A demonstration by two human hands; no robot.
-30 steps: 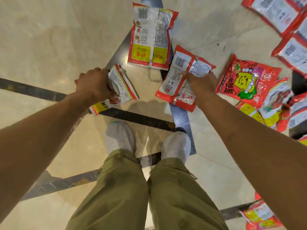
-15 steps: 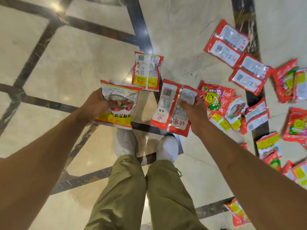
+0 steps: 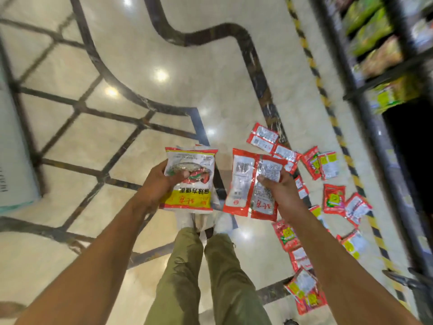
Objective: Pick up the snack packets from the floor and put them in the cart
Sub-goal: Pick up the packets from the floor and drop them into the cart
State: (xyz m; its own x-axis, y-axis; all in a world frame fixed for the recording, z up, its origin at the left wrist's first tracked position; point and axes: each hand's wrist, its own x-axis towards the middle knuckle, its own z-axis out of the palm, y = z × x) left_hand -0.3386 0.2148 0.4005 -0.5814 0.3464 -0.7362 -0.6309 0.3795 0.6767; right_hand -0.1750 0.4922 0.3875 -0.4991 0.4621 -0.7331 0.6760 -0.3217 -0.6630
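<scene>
Head view, I'm looking down at both arms stretched out over the floor (image 3: 140, 66). The left hand (image 3: 155, 184) grips a white-and-yellow packet (image 3: 192, 191) by its left edge, thumb across the printed front, packet face up and lifted above the shoes (image 3: 223, 222). The right hand (image 3: 281, 192) pinches a red-edged packet (image 3: 243, 184) from its right side, back facing me, barcode showing; I can't tell if that is one packet or two overlapped. Both held packets sit side by side, just apart, above the olive trousers (image 3: 182, 266). More loose packets (image 3: 334, 199) lie scattered on the floor to the right, running down toward the lower right. A blurred stocked shelf (image 3: 375, 43) stands along the right edge. There's a pale blurry object (image 3: 14, 160) at far left, which I can't identify.
</scene>
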